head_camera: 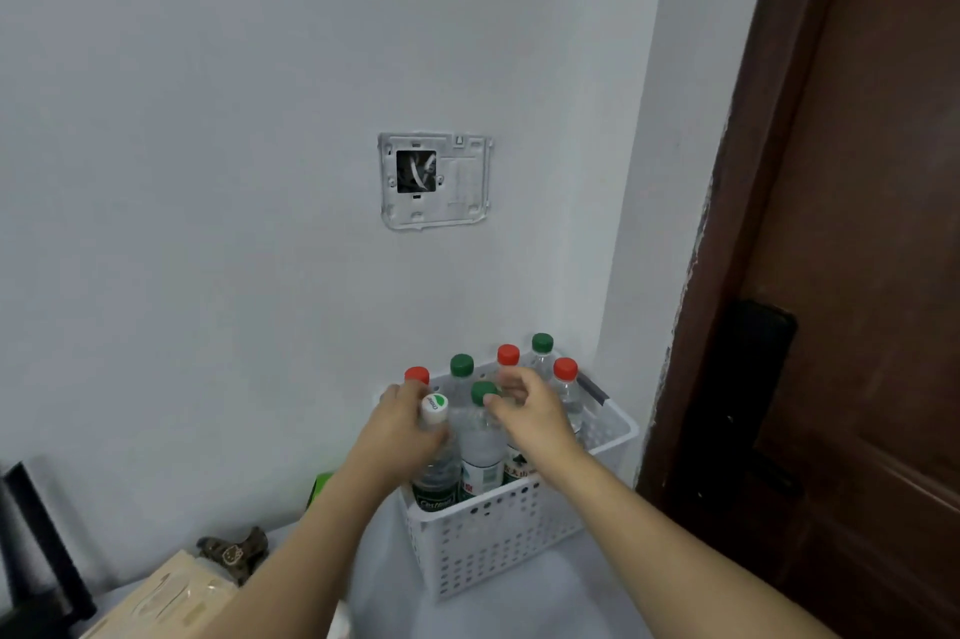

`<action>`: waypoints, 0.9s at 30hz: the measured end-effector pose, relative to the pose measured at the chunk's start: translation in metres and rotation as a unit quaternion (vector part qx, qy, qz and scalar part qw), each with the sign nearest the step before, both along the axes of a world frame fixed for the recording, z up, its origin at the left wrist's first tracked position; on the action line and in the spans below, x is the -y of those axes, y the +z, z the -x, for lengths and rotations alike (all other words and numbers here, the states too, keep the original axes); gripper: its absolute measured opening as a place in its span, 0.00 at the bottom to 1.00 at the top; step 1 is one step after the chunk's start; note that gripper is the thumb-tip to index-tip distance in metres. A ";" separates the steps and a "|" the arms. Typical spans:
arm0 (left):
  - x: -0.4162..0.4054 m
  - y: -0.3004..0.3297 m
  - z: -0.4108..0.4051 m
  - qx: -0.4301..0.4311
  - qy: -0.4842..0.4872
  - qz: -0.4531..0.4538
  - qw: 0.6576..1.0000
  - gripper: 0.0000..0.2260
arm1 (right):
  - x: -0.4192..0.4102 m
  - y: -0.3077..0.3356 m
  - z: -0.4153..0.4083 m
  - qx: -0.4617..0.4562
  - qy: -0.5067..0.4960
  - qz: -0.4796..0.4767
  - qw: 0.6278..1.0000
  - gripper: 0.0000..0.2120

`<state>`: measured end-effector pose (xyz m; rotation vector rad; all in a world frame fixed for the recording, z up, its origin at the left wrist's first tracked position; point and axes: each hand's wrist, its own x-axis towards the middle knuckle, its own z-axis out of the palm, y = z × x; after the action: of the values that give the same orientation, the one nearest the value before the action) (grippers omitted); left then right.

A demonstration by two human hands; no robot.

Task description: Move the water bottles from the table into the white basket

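Observation:
A white perforated basket (pixel 488 542) stands on the table by the wall. Several water bottles stand upright in it, with red caps (pixel 508 355) and green caps (pixel 462 365). My left hand (pixel 402 430) is wrapped around the neck of a white-capped bottle (pixel 435 469) at the basket's front left corner. My right hand (pixel 530 412) hovers over the middle, its fingertips at a green-capped bottle (pixel 482 446); whether it grips that bottle is unclear.
A brown door (pixel 857 274) with a black lock stands right of the basket. On the table's left lie a tissue box (pixel 171 597), a small patterned pouch (pixel 234 552) and a black object (pixel 36 550). A green item (pixel 321 485) peeks out behind my left arm.

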<state>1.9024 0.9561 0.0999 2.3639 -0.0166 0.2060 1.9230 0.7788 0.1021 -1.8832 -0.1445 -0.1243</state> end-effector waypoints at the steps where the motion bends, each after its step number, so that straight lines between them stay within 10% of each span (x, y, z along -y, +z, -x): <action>1: 0.002 0.005 0.002 0.028 0.010 -0.019 0.999 0.17 | 0.007 0.008 0.007 0.010 -0.007 0.007 1.000 0.17; 27: 0.314 0.132 0.270 0.373 -0.273 -0.229 0.857 0.26 | 0.310 0.126 0.422 0.128 -0.321 0.326 0.880 0.25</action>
<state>1.6329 0.6419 0.2317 2.4576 -1.2090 0.9003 1.5008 0.4688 0.2281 -2.5201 0.3093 -0.8762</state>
